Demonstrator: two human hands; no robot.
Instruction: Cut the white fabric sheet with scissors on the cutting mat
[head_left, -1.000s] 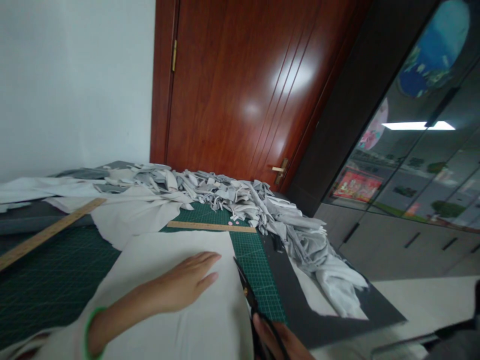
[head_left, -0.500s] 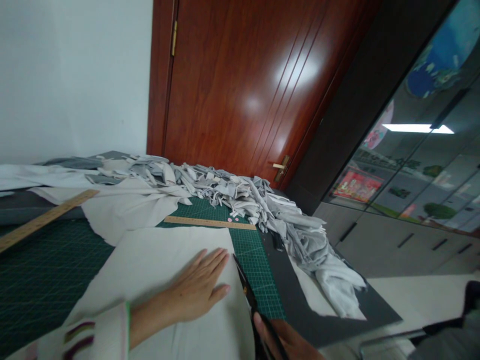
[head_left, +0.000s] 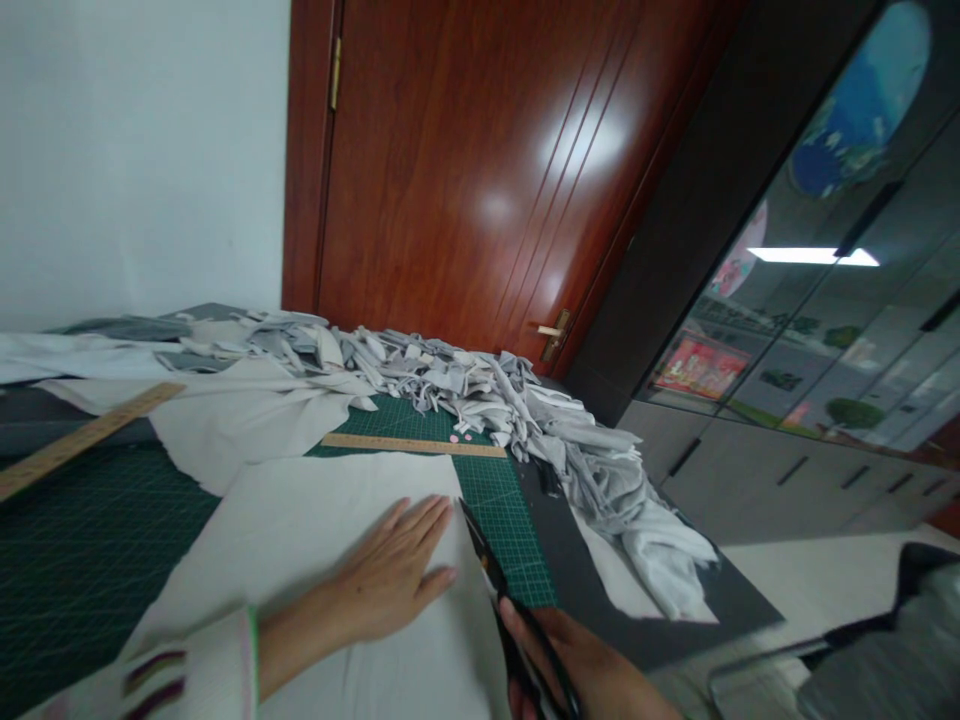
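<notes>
My left hand (head_left: 394,575) lies flat with fingers stretched out on a sheet of white fabric (head_left: 300,530) spread over the green cutting mat (head_left: 97,540). Just to its right, my right hand (head_left: 585,675) grips the black handles of a pair of scissors (head_left: 491,580). The blades point away from me along the fabric's right edge. Part of the right hand is cut off by the bottom of the picture.
A short wooden ruler (head_left: 412,445) lies across the far edge of the fabric and a long one (head_left: 75,440) lies at the left. A heap of grey fabric strips (head_left: 525,410) runs along the back and right. Behind stands a red-brown door (head_left: 480,170).
My left hand slid forward and a little right on the fabric. The scissors and my right hand moved forward along the fabric's right edge, so more of that hand shows.
</notes>
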